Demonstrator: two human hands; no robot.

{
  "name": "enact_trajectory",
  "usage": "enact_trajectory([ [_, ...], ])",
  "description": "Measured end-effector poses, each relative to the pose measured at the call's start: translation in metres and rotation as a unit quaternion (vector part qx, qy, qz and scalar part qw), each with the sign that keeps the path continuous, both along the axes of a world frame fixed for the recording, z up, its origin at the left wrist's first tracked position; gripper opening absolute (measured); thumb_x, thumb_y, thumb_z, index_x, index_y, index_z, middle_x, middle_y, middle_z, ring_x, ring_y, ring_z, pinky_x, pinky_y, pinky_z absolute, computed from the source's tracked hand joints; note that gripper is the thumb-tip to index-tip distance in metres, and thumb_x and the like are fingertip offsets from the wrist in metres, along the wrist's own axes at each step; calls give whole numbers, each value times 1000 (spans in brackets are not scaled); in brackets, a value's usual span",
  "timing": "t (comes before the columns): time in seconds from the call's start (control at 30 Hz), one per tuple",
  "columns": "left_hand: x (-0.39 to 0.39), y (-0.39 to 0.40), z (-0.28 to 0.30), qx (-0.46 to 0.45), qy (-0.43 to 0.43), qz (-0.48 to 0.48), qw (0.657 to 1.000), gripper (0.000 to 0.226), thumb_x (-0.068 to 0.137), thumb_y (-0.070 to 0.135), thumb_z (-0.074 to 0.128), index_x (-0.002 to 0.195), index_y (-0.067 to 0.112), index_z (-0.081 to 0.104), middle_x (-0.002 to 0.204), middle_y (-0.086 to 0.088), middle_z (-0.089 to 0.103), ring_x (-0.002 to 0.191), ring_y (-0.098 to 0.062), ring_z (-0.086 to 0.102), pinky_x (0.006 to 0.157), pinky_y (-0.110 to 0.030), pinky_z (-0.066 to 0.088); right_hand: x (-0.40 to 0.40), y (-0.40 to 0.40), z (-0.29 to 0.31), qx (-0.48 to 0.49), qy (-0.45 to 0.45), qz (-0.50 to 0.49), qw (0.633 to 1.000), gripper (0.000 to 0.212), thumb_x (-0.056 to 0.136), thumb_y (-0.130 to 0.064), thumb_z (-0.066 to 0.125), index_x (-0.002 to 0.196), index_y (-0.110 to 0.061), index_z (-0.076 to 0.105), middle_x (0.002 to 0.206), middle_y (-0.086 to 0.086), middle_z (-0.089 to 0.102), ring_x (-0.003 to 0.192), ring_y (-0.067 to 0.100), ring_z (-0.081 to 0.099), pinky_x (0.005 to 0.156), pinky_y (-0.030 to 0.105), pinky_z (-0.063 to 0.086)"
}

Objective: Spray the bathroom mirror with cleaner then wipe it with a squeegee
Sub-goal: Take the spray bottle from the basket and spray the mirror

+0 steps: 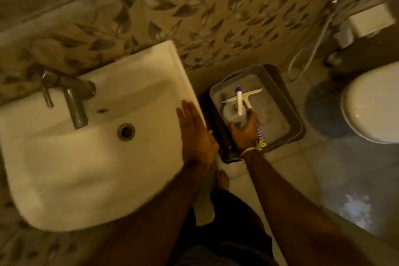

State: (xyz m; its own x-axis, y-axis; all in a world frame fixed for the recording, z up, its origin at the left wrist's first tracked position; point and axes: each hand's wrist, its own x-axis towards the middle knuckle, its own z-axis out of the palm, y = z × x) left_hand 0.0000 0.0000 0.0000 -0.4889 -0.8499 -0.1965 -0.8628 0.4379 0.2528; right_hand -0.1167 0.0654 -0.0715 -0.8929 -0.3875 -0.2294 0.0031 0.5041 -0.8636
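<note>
One white squeegee (pixel 241 97) with a blue-tipped handle is seen in a grey plastic tub (pixel 289 112) on the tiled floor (pixel 287 170), beside one white washbasin (pixel 86 157). One spray bottle (pixel 235 114) is gripped by the fingers of the right hand (pixel 245 131) over the tub. The left hand (pixel 197 136) is laid flat, fingers extended, on the basin's edge. One tap (pixel 73 97) and one toilet (pixel 371 106) are seen against leaf-patterned wall tiles (pixel 205 6).

Squeegee (pixel 241 97) in tray (pixel 289 114); sink (pixel 86 168) left, toilet (pixel 373 103) right.
</note>
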Motion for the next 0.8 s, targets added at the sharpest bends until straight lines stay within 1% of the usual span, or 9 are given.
enact_trajectory([
  [0.17,-3,-2,1,61,67,15,996,102,93,21,65,159,8,-12,169,-9,-15,155,-34,-12,123,-52,28,-9,-19,-36,40,-80,-12,996,80,79,-22,75,147,-20,33,147,4,46,136,20,42,113,43,38],
  [0.27,1,-2,3,75,99,14,992,96,95,16,60,159,8,-11,168,-7,-19,154,-30,-19,123,-52,28,-14,-33,-50,9,-77,-17,997,73,82,-28,73,145,-17,38,141,6,51,131,20,48,110,40,42],
  [0.37,-1,-1,5,75,111,11,991,91,96,15,58,160,6,-6,167,-7,-19,155,-30,-19,124,-50,25,-27,-46,-62,-11,-56,-52,997,54,85,-29,70,132,-7,53,124,11,62,115,21,58,101,31,47],
  [0.43,-1,0,4,74,117,13,990,90,96,15,58,161,6,-5,168,-9,-17,155,-30,-18,126,-49,22,-33,-48,-67,-17,-30,-61,998,34,86,-27,70,111,-5,63,98,6,65,95,17,61,89,26,51],
  [0.47,-1,0,2,72,120,13,990,91,96,14,58,161,6,-5,168,-9,-16,155,-30,-18,126,-48,21,-34,-48,-66,-24,-20,-61,998,29,86,-27,70,104,-5,64,89,2,63,86,15,60,81,21,51],
  [0.53,0,1,-2,67,119,10,991,93,96,15,60,161,7,-6,169,-9,-16,155,-29,-18,126,-48,21,-36,-46,-55,-47,10,-58,997,27,86,-30,70,98,-7,63,81,-4,59,77,6,57,70,3,43],
  [0.57,0,1,-4,59,114,8,992,94,96,15,61,161,7,-7,169,-9,-16,155,-29,-18,126,-49,21,-35,-44,-47,-61,24,-57,996,25,86,-30,70,97,-9,62,79,-7,58,74,1,54,68,0,39],
  [0.67,0,1,-3,48,87,1,995,97,96,20,62,160,5,-10,169,-12,-15,155,-33,-14,125,-52,23,-32,-32,-9,-89,73,-51,992,16,85,-26,71,90,-17,58,74,-13,54,70,-2,51,67,7,41],
  [0.8,0,0,9,37,39,-22,998,100,97,34,60,157,0,-12,167,-22,-10,155,-42,-6,125,-53,21,-19,-15,57,-130,97,-62,985,26,86,-29,71,91,-6,59,75,-2,57,68,7,53,65,25,48],
])
